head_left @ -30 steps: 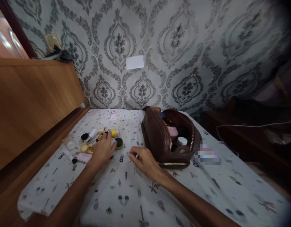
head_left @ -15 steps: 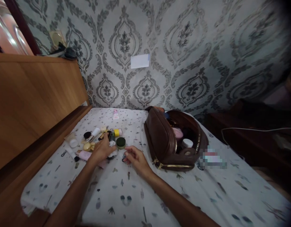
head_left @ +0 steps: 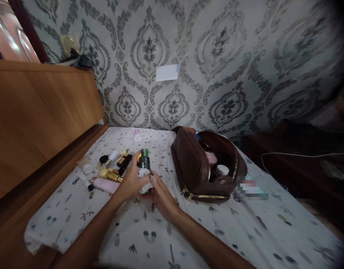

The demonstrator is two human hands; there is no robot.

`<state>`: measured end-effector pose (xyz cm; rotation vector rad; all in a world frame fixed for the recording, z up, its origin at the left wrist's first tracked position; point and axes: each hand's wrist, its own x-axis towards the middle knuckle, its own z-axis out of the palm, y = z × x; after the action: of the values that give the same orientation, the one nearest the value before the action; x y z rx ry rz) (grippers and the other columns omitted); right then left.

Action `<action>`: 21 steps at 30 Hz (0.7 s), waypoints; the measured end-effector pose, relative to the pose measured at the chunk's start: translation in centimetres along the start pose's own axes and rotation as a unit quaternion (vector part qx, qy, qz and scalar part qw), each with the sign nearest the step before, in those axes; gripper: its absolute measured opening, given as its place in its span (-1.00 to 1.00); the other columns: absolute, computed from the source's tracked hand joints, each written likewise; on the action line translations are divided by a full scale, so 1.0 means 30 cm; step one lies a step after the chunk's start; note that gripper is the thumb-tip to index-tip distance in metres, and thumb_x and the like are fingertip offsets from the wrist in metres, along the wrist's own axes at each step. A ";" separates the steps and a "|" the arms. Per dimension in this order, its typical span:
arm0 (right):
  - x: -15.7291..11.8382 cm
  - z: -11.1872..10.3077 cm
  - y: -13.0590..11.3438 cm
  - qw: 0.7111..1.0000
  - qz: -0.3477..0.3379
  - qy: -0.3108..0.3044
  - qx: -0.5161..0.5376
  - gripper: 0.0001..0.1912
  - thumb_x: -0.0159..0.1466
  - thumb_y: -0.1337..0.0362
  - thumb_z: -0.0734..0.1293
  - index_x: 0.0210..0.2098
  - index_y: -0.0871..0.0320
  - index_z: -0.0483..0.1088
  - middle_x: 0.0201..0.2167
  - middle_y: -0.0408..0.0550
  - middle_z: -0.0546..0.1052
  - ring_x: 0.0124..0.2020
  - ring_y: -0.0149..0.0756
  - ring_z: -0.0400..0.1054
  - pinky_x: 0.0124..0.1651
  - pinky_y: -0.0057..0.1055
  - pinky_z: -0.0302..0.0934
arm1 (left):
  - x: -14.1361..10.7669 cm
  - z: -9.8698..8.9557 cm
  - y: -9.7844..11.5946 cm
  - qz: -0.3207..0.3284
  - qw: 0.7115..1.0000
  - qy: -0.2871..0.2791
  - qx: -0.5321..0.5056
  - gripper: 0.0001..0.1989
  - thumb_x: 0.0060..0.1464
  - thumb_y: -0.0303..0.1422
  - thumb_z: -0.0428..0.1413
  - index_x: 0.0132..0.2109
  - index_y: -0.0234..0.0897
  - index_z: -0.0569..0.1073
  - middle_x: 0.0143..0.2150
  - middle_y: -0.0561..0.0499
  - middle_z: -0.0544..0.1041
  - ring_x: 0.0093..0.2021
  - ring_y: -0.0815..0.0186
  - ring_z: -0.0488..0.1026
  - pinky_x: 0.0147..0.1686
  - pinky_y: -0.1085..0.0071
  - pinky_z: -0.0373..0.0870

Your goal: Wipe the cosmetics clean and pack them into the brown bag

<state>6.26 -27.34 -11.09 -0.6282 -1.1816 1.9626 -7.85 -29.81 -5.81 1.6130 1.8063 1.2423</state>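
My left hand (head_left: 131,181) is closed around a small dark bottle (head_left: 144,161) with a green cap and a crumpled white cloth-like bundle (head_left: 144,174) below it. From the other side my right hand (head_left: 163,196) presses its fingers against the same bundle. What lies between the two palms is hidden. Left of the hands lie a pink tube (head_left: 104,184), a gold bottle (head_left: 115,176), a black-and-gold tube (head_left: 122,160) and a white bottle (head_left: 112,157). Behind my left fingers a bit of yellow shows.
A brown leather bag (head_left: 190,160) stands unzipped on the right, with a white-lidded jar (head_left: 222,170) and a pink item (head_left: 211,157) inside. Near the wall lies a small pink tube (head_left: 137,134). A wooden panel (head_left: 46,108) borders the left side.
My left hand has lifted the bottle and white bundle off the cloth and moved right. My right hand has come against them. The dark-lidded round jar is no longer visible on its own.
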 end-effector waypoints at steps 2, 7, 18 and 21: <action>-0.012 0.005 -0.002 1.000 0.014 0.018 0.016 -0.24 0.12 -0.29 0.33 0.19 -0.05 0.27 0.12 0.02 0.34 -0.34 -0.32 0.31 -0.39 -0.35 0.35 | -0.018 0.025 0.014 0.008 1.000 0.001 0.012 -0.11 -0.01 -0.33 0.16 0.40 -0.27 -0.08 0.18 -0.20 0.39 0.10 0.09 0.41 0.09 0.18 0.33; -0.058 0.004 -0.015 1.000 0.011 0.021 -0.002 -0.36 0.18 -0.28 0.27 0.10 -0.04 0.29 0.02 0.01 0.41 -0.26 -0.24 0.33 -0.44 -0.43 0.23 | -0.037 0.049 0.020 0.017 0.999 0.016 0.032 -0.07 -0.02 -0.25 0.24 0.39 -0.25 -0.05 0.24 -0.26 0.32 0.25 -0.02 0.28 0.18 0.07 0.23; -0.103 0.003 -0.013 0.999 0.024 -0.036 -0.024 -0.29 0.01 -0.13 0.50 0.04 0.01 0.27 -0.50 -0.23 0.35 -0.56 -0.42 0.18 -0.52 -0.47 0.03 | -0.032 0.017 0.041 0.012 0.992 0.117 -0.054 -0.61 0.03 -0.24 0.19 -0.02 -0.22 0.29 -0.16 0.02 0.45 -0.18 0.26 0.42 -0.15 0.36 0.36; -0.112 0.011 -0.035 0.996 0.070 -0.053 0.002 -0.29 -0.04 -0.07 0.55 -0.01 0.01 0.27 -0.56 -0.28 0.35 -0.61 -0.46 0.15 -0.53 -0.50 0.00 | -0.026 -0.003 0.036 0.022 0.988 0.125 -0.089 -0.79 0.16 -0.19 0.09 -0.16 -0.22 0.34 -0.28 0.09 0.43 -0.27 0.32 0.39 -0.24 0.43 0.32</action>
<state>8.41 -29.90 -9.91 -0.6266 -1.2270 2.1376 -7.10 -30.66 -5.06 1.4597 1.7513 1.6399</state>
